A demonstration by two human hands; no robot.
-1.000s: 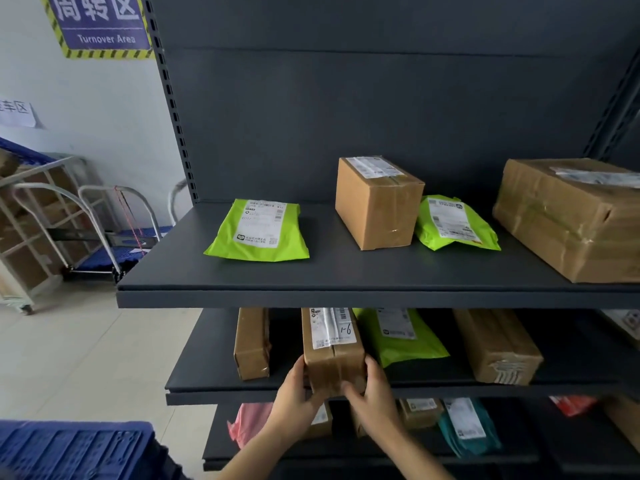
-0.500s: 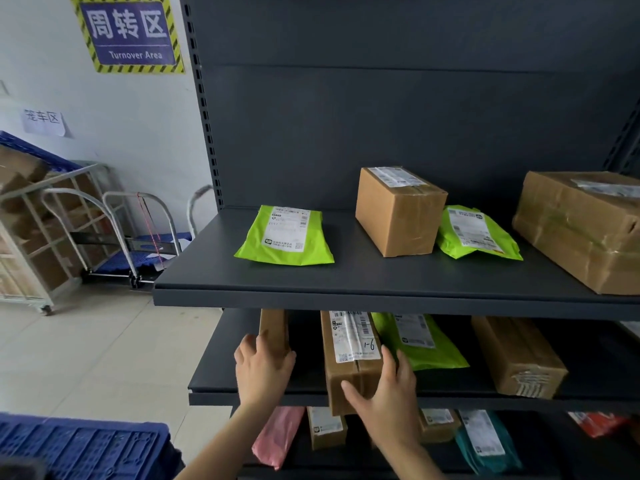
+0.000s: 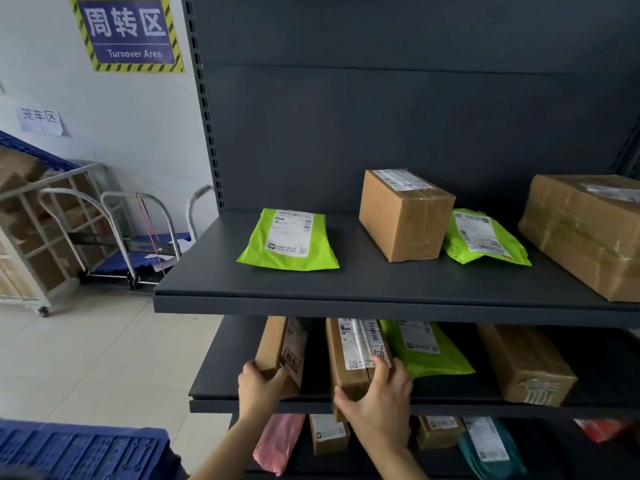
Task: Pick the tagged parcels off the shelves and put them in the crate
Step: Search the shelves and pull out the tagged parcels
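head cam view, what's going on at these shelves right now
A person is working the middle shelf of a dark rack. The left hand grips the front end of a narrow brown box, and the right hand holds the labelled brown box beside it. Neither has reached the blue crate at lower left.
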